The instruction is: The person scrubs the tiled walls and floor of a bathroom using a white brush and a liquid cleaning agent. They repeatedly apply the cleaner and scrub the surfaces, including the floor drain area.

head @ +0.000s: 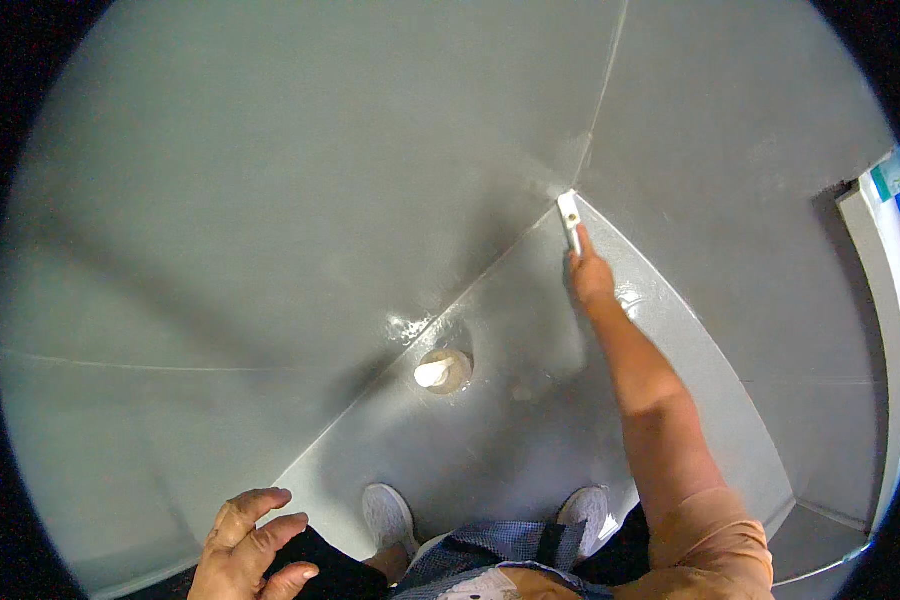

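Observation:
My right hand (591,274) reaches far forward and grips a narrow white hand tool (570,211) with a small hole in it. The tool's far end touches the corner where two grey walls meet the floor; its working face is hidden, so I cannot tell whether it is a brush or a scraper. My left hand (259,544) is raised at the lower left with fingers apart, holding nothing. Below and to the left of the tool, a round fitting that looks like a floor drain (459,371) has a white cylindrical piece (433,373) in it.
Smooth grey walls (270,187) rise to the left and right (720,195) of the grey floor (510,435). Wet, shiny patches (409,328) show near the drain. My shoes (390,516) stand on the floor. A white-edged opening (874,247) with coloured items lies at far right.

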{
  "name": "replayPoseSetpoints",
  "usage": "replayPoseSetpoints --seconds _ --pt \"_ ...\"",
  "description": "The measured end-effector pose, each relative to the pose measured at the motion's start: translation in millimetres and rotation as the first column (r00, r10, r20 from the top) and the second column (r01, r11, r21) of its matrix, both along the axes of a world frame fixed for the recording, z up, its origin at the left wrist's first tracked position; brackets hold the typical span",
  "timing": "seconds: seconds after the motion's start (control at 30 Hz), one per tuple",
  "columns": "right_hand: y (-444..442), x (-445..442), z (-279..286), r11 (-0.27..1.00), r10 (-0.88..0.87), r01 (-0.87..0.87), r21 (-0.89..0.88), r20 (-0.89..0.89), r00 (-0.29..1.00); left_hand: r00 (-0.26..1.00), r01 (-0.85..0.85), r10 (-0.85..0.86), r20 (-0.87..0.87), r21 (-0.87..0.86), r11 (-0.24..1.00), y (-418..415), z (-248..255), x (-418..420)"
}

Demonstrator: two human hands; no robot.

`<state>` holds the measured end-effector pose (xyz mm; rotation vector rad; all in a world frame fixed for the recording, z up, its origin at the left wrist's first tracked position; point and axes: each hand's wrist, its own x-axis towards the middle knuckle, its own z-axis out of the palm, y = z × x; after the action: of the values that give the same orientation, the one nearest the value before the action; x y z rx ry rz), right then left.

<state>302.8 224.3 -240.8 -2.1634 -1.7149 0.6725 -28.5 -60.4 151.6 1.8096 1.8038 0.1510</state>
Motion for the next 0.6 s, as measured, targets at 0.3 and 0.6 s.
replayPoseSetpoints --seconds 0.3,0.6 --pt "-98.8 -48.6 8.4 0.796 0.605 -0.579 -0.179 0.198 0.771 0.991 0.122 -0.123 -0.053 -0.017 0.992 7.8 -7.3 -1.8" --pt "-62.1 102.6 17.6 0.957 0.275 -0.211 -0.201 0.387 0.880 0.995 0.099 -0.099 -0.013 -0.003 0.995 8.0 -21.2 -5.6"
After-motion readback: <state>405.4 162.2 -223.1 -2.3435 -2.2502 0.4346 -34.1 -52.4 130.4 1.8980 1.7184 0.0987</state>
